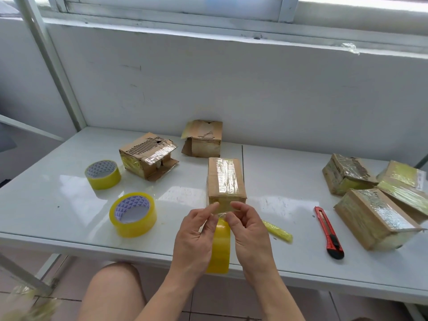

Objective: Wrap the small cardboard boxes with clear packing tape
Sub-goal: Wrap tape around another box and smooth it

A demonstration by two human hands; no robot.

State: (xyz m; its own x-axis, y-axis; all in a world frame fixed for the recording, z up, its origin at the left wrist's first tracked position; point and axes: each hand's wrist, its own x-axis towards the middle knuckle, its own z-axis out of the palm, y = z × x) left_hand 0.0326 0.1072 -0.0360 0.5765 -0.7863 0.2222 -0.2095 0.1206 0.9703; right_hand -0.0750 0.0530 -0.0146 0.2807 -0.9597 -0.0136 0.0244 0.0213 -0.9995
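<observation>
Both hands, left and right, pinch tape; box just ahead, long axis pointing away, equidistant.

Bare table between centre box and cutter.

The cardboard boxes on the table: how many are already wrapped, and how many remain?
Done: three taped boxes at right. In hand: both hands, left hand and right hand, pinch tape at the middle box, which has one strip. Left: two open boxes behind.
</observation>
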